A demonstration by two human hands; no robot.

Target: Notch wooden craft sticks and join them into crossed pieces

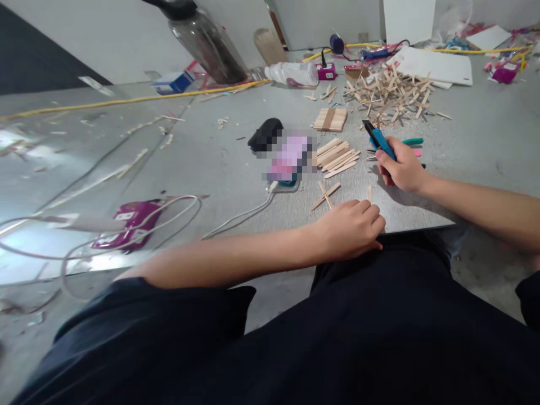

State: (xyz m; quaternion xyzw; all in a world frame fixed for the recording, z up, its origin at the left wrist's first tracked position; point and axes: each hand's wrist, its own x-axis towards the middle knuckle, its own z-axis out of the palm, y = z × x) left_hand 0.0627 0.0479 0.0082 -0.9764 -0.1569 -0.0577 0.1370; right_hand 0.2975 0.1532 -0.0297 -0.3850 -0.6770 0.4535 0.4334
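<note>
The right hand (400, 167) grips a blue cutter (385, 144) right of the fanned sticks (337, 156). The left hand (352, 228), fingers curled, is nearer the body than those sticks; I cannot tell whether it holds anything. Crossed sticks (325, 196) lie just nearer than the fan, a phone (292, 157) left of it, a banded bundle (331, 120) just beyond.

Loose craft sticks (337, 154) are looking like bare matt wood, and the jumbled stick pile (392, 93) is coming across way rougher. The cutter (383, 144) is showing smooth plastic. Tabletop (228, 169) is giving off a dull sheen, the purple packet (143, 214) is going full glossy plastic, and the shirt (358, 349) is reading as matt cloth.
</note>
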